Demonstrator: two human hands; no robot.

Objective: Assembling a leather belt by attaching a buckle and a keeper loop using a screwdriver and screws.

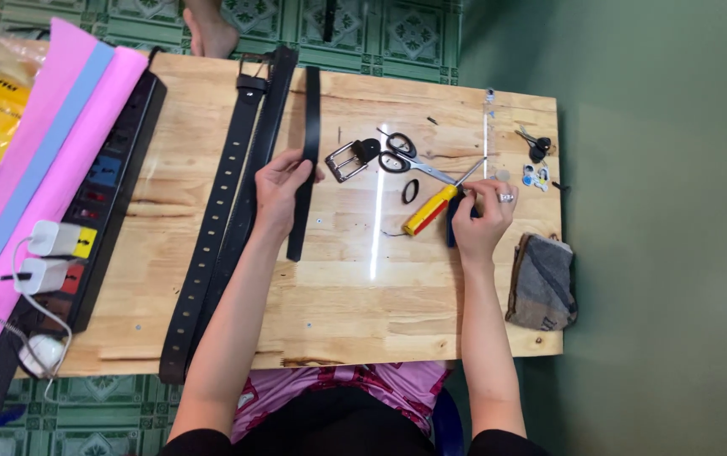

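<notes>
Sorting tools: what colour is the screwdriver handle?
Yellow with a red band, on the screwdriver; head view.

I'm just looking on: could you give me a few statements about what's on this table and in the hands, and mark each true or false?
1. The left hand holds a black strap. True.
2. The right hand holds the scissors. False: the scissors lie free on the table; the right hand is at the yellow-handled screwdriver.
3. A metal buckle lies between the strap and the scissors. True.
4. The two long black belts lie to the right of the right hand. False: they lie on the left, beside the power strip.
5. A grey cloth pouch sits at the table's right edge. True.
</notes>
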